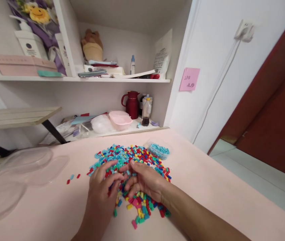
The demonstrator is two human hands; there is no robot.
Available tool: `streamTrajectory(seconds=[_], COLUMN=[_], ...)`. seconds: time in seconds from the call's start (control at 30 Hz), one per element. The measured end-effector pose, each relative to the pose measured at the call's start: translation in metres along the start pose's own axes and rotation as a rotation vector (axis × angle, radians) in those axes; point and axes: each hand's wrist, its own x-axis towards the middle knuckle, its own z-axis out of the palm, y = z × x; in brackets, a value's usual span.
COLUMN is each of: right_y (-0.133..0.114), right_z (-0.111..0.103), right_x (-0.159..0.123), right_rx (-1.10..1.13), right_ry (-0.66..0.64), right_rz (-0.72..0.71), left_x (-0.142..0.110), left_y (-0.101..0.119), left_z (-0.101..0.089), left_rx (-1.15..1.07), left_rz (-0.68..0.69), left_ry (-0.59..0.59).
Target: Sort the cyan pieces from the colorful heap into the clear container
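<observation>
A spread-out pile of small plastic blocks (142, 204) in red, yellow, green, pink and several blues covers the middle of the pink table. Just above it, my left hand (104, 185) has its fingers bent and apart, the tips close to my right hand's fingers. My right hand (147, 180) is turned partly palm up with curled fingers, and a light-blue block (128, 172) shows at its fingers. Whether more pieces lie in that palm is hidden. Behind the pile, a clear plastic container (159, 151) holds many light-blue blocks.
Clear plastic lids or trays (29, 162) lie at the left. Near them are a few loose red blocks (78, 176) and a blue one. Shelves at the back hold a pink basket (120, 119), a dark red jug (132, 104) and a bottle (146, 112). A wall stands to the right.
</observation>
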Motion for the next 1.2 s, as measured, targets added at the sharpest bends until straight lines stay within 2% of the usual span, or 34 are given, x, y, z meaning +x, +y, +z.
streamTrajectory(seconds=[0.1,0.17,0.27,0.43,0.53,0.6,0.73,0.97,1.07,1.2], right_y=[0.001,0.001,0.001,0.000,-0.002,-0.003,-0.004,-0.003,-0.001,0.002], right_z=[0.000,0.000,-0.001,-0.001,0.000,0.001,0.001,-0.003,-0.002,0.002], right_x=[0.000,0.000,-0.001,-0.002,-0.003,-0.002,-0.001,-0.002,-0.002,-0.002], right_rx=[-0.012,-0.013,0.027,0.066,0.050,0.045,0.060,0.182,0.172,0.096], right_ry=[-0.047,-0.058,-0.054,0.001,0.053,0.095,0.142,0.077,0.028,0.032], right_rz=[0.048,0.048,0.009,-0.075,-0.115,-0.136,-0.154,-0.085,-0.085,-0.095], left_x=[-0.003,-0.006,-0.007,-0.002,0.000,0.000,-0.001,-0.003,-0.005,-0.008], left_y=[0.003,0.002,-0.001,-0.006,-0.008,-0.010,-0.010,-0.007,-0.005,-0.002], left_z=[0.004,0.008,0.009,0.000,-0.003,-0.002,0.001,0.008,0.011,0.013], left_rx=[0.012,-0.005,-0.069,-0.144,-0.179,-0.188,-0.187,-0.157,-0.109,-0.065], left_rz=[0.033,-0.013,-0.131,-0.389,-0.524,-0.569,-0.531,-0.360,-0.294,-0.203], left_ry=[-0.029,-0.035,-0.018,0.062,0.056,0.049,0.027,-0.002,0.010,-0.039])
